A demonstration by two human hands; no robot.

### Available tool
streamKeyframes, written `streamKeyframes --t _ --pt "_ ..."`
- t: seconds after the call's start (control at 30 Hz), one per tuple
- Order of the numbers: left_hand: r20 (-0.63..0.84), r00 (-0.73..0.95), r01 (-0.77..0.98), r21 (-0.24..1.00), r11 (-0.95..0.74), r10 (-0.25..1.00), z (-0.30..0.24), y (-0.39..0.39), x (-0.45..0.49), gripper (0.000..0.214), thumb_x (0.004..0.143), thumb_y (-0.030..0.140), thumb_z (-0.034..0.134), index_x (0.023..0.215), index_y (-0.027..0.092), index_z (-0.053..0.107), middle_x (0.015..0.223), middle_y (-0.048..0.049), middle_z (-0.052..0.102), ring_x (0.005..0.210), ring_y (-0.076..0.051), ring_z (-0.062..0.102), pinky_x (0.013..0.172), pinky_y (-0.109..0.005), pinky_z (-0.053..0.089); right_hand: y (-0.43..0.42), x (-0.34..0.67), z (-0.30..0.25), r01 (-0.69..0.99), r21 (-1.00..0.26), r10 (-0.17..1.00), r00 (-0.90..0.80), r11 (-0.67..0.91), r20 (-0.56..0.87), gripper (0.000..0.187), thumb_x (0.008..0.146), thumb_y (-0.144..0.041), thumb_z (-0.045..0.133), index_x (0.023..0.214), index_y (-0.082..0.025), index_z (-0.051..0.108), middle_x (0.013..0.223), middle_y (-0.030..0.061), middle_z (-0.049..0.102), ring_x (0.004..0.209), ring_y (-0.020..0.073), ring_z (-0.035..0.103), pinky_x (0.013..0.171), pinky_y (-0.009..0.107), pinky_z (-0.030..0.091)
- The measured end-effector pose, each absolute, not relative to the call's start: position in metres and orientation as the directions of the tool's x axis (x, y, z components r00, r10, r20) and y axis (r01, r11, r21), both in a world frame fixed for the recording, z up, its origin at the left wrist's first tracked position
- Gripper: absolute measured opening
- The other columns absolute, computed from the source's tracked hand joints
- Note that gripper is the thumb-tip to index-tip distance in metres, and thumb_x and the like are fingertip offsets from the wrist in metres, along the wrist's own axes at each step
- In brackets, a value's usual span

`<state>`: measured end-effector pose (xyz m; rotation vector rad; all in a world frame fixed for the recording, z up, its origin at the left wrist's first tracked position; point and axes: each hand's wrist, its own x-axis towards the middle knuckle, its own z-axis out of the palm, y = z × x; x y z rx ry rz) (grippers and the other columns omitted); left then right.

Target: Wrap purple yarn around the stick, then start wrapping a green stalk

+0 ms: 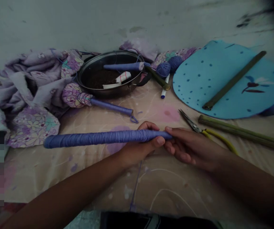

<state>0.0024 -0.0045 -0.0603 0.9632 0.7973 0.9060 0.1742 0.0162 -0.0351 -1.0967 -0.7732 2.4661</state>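
Observation:
A long stick wrapped in purple yarn (98, 137) lies level across the middle of the view, above the tabletop. My left hand (148, 140) is closed round it near its right end, thumb in front and fingers behind. Right beside it, my right hand (189, 144) pinches the stick's right tip between thumb and fingers. A purple yarn strand (137, 183) hangs from below my left hand down to the table's front edge. Behind the stick lies a yarn-wrapped handle (113, 106) with a floral cloth head (74, 95).
A dark metal bowl (110, 93) holds another purple-wrapped piece. Bundled floral cloth (31, 86) lies left. Purple yarn balls (163, 69) and a marker (163, 93) sit behind. Yellow-handled pliers (196, 126), a green stalk (244, 132) and a blue round mat (194, 82) with another stalk (234, 81) are right.

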Motion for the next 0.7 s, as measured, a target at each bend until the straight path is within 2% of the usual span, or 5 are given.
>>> streamKeyframes --t 0.2,0.37,0.53,0.6,0.7 --pt "-0.116 0.377 -0.327 0.911 0.25 0.919 -0.059 -0.004 0.008 0.038 0.079 0.052 0.055 0.089 0.021 0.037 0.053 0.0105 0.036 0.037 -0.002 0.025 0.036 -0.016 0.018 0.013 0.171 -0.029 -0.391 -0.428 0.574 -0.643 -0.815 -0.507 0.032 0.087 -0.029 0.05 0.066 -0.01 0.064 0.054 -0.0018 0.058 0.029 -0.002 0.039 0.027 0.006 0.031" --pt "-0.076 0.307 -0.323 0.929 0.179 0.949 -0.056 -0.007 0.014 0.024 0.089 0.043 0.043 0.091 0.02 0.041 0.06 0.0082 0.034 0.043 -0.003 0.028 0.038 -0.015 0.021 0.013 0.171 -0.025 -0.526 -0.382 0.648 -0.571 -0.76 -0.503 0.028 0.089 -0.026 0.05 0.073 -0.008 0.065 0.055 -0.0026 0.055 0.031 -0.0032 0.039 0.026 0.004 0.028" --pt "-0.094 0.309 -0.243 0.954 0.174 0.947 -0.059 -0.01 0.014 0.026 0.088 0.043 0.045 0.09 0.018 0.045 0.053 0.0087 0.031 0.043 -0.004 0.027 0.038 -0.016 0.02 0.014 0.17 -0.025 -0.497 -0.528 0.725 -0.44 -0.688 -0.53 0.017 0.083 -0.022 0.06 0.069 -0.012 0.061 0.061 -0.0018 0.06 0.04 -0.0017 0.048 0.036 0.004 0.04" --pt "-0.141 0.298 -0.249 0.943 0.22 0.944 -0.058 -0.009 0.014 0.029 0.085 0.046 0.049 0.088 0.017 0.046 0.053 0.0086 0.032 0.043 -0.004 0.028 0.037 -0.016 0.02 0.013 0.169 -0.026 -0.483 -0.618 0.784 -0.4 -0.62 -0.475 0.009 0.079 -0.02 0.065 0.074 -0.015 0.059 0.065 -0.0016 0.063 0.047 0.0004 0.054 0.043 0.005 0.046" --pt "-0.168 0.302 -0.265 0.931 0.252 0.938 -0.054 -0.007 0.013 0.037 0.082 0.053 0.049 0.081 0.017 0.045 0.052 0.0086 0.032 0.04 -0.003 0.025 0.035 -0.016 0.019 0.01 0.167 -0.028 -0.427 -0.751 0.85 -0.4 -0.504 -0.342 0.015 0.076 -0.021 0.068 0.082 -0.019 0.054 0.066 -0.0028 0.065 0.057 0.0043 0.061 0.053 0.011 0.051"
